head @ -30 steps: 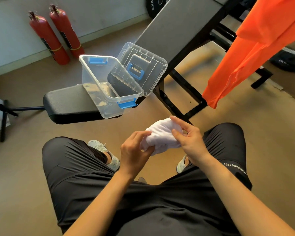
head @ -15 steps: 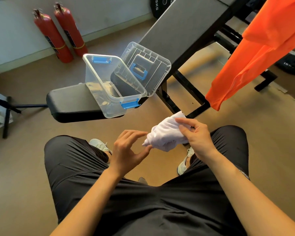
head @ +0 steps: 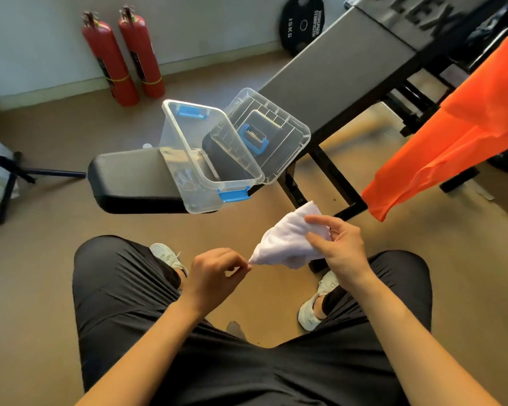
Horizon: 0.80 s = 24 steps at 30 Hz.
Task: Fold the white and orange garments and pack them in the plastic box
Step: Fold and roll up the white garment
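— How far along are you?

— The white garment (head: pixel 288 241) is bundled small in my right hand (head: pixel 339 244), just short of the plastic box (head: pixel 208 159), which looks empty, lid off.

— And your hands?

— Right hand is clamped around the bundle, thumb on top. My left hand (head: pixel 217 269) pinches its near corner with curled fingertips. Beyond the box, to the right, the orange garment (head: pixel 452 136) hangs unfolded; that one's untouched.
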Each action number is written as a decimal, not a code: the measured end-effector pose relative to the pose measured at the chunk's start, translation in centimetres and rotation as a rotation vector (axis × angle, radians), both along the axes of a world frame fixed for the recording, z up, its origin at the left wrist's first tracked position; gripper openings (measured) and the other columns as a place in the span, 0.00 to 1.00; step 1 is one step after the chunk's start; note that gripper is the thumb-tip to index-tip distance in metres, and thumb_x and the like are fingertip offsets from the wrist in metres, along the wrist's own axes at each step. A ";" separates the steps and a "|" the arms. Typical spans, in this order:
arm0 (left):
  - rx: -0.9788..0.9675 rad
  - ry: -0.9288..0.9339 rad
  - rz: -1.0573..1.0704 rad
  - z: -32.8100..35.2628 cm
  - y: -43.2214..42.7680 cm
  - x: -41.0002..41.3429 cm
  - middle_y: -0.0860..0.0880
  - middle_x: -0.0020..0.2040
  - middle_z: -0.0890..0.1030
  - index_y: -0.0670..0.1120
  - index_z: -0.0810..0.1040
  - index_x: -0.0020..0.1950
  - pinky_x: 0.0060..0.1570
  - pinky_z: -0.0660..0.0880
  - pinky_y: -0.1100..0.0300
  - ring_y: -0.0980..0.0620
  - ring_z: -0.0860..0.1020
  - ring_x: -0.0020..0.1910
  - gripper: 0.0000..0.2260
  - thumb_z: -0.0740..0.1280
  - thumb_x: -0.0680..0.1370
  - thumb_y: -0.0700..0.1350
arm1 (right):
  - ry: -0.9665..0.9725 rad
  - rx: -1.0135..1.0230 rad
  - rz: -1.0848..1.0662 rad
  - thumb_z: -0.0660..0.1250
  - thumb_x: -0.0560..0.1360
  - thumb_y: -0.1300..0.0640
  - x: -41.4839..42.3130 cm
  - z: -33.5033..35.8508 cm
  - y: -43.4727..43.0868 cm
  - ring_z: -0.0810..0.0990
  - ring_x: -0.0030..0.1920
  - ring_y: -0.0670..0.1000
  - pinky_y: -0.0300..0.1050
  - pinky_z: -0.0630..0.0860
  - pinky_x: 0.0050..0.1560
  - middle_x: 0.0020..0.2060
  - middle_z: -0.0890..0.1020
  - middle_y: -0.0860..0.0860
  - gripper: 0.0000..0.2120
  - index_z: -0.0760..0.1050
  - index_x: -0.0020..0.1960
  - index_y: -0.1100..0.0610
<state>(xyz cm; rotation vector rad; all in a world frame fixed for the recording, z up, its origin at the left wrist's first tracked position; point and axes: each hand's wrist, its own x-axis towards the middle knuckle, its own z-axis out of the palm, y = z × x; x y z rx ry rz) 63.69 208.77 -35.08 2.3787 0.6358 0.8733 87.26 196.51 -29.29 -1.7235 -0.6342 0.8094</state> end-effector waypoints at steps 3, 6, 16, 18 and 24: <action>-0.047 -0.023 0.070 0.7 2.1 -0.2 0.53 0.40 0.86 0.47 0.86 0.44 0.35 0.80 0.56 0.56 0.81 0.37 0.04 0.75 0.74 0.47 | -0.126 0.034 0.020 0.74 0.74 0.63 1.4 1.6 2.5 0.83 0.58 0.53 0.59 0.82 0.58 0.58 0.83 0.52 0.13 0.85 0.56 0.51; -0.067 -0.098 0.201 2.4 5.3 0.7 0.51 0.44 0.86 0.47 0.86 0.47 0.38 0.81 0.53 0.51 0.82 0.42 0.07 0.73 0.76 0.49 | -0.247 0.074 0.066 0.74 0.75 0.61 2.4 3.8 5.8 0.81 0.60 0.53 0.57 0.82 0.58 0.60 0.80 0.50 0.12 0.85 0.56 0.50; -0.226 0.123 0.411 4.6 19.2 5.7 0.41 0.75 0.66 0.55 0.72 0.74 0.66 0.71 0.39 0.37 0.67 0.72 0.26 0.68 0.77 0.59 | -0.378 0.169 0.163 0.74 0.76 0.58 2.9 7.9 20.9 0.80 0.62 0.55 0.53 0.84 0.54 0.62 0.77 0.51 0.11 0.83 0.58 0.49; -0.199 0.212 0.401 3.1 20.2 5.6 0.43 0.79 0.60 0.58 0.72 0.73 0.66 0.72 0.36 0.36 0.64 0.74 0.23 0.67 0.78 0.58 | -0.423 0.150 0.184 0.73 0.76 0.58 2.4 7.5 24.0 0.79 0.62 0.54 0.51 0.84 0.55 0.62 0.77 0.51 0.12 0.83 0.59 0.50; -0.365 -0.070 0.462 0.8 19.4 3.9 0.44 0.80 0.64 0.56 0.73 0.72 0.64 0.74 0.44 0.41 0.72 0.72 0.21 0.66 0.78 0.53 | -0.562 0.017 0.270 0.72 0.76 0.61 -0.4 4.3 32.0 0.78 0.57 0.50 0.36 0.80 0.58 0.58 0.77 0.53 0.13 0.82 0.60 0.56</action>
